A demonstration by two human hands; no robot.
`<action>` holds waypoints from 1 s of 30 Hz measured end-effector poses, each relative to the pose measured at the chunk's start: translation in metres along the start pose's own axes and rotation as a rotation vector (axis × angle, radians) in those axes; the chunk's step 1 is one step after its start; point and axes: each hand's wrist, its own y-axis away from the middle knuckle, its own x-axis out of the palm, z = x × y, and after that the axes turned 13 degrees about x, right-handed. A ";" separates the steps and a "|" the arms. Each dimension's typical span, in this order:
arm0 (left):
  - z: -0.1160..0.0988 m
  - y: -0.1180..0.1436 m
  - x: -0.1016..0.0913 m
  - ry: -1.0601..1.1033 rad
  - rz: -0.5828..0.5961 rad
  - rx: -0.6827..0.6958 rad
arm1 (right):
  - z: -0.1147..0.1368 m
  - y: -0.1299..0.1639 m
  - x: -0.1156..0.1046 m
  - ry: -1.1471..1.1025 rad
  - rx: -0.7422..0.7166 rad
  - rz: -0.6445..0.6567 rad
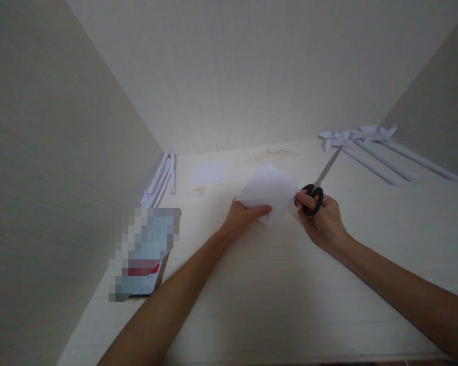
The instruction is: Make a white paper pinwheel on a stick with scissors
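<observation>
Left hand point(241, 217): pinching folded white sheet point(267, 185) | right hand point(325, 219): holding black-handled scissors point(319, 180) | 3 white rods point(386, 161) beyond, right

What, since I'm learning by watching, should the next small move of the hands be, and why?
Probably turn the scissors toward the paper with the right hand: that hand holds them, but they point away from the paper, while the left hand grips it and could keep it steady.

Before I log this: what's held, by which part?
Left hand: paper, by its left side. Right hand: scissors, by the handles; perhaps paper's corner too.
</observation>
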 end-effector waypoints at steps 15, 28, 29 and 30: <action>-0.009 0.014 0.026 0.107 -0.192 -0.025 | -0.012 0.009 -0.002 0.545 -0.102 0.167; -0.003 0.011 0.024 0.163 -0.284 -0.020 | -0.004 0.018 0.005 0.578 -0.001 0.230; -0.003 0.011 0.024 0.141 -0.288 -0.032 | -0.004 0.018 0.004 0.580 -0.008 0.231; -0.003 0.011 0.024 0.119 -0.292 -0.041 | -0.004 0.018 0.004 0.581 -0.017 0.232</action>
